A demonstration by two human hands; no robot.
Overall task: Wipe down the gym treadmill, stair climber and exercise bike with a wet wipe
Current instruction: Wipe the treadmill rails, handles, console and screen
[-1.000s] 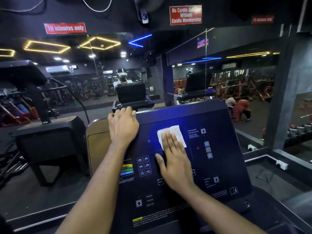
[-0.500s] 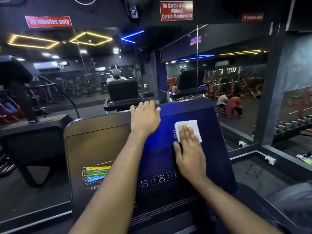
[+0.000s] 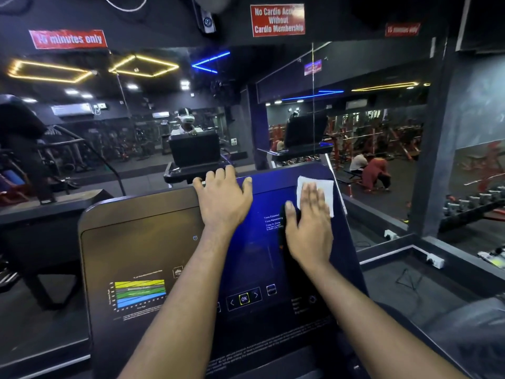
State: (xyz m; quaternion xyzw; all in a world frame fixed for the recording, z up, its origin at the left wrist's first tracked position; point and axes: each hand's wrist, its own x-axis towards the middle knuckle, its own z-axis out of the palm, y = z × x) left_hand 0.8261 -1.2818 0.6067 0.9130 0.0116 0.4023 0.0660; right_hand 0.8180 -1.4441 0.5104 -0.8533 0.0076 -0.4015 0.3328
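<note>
Wet wipe [image 3: 328,191] lies flat under the straight, spread fingers of the right hand [image 3: 310,228], pressed to the console [image 3: 142,242] at its far right corner. A second ago it was nearer the screen's middle. On the console's far edge the left hand [image 3: 222,202] grips with curled fingers, and it has slid right along that edge.

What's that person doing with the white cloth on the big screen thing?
A person is wiping a gym machine's console. Their right hand presses a white wet wipe flat against its upper right part, fingers straight. Their left hand holds its top edge.
</note>
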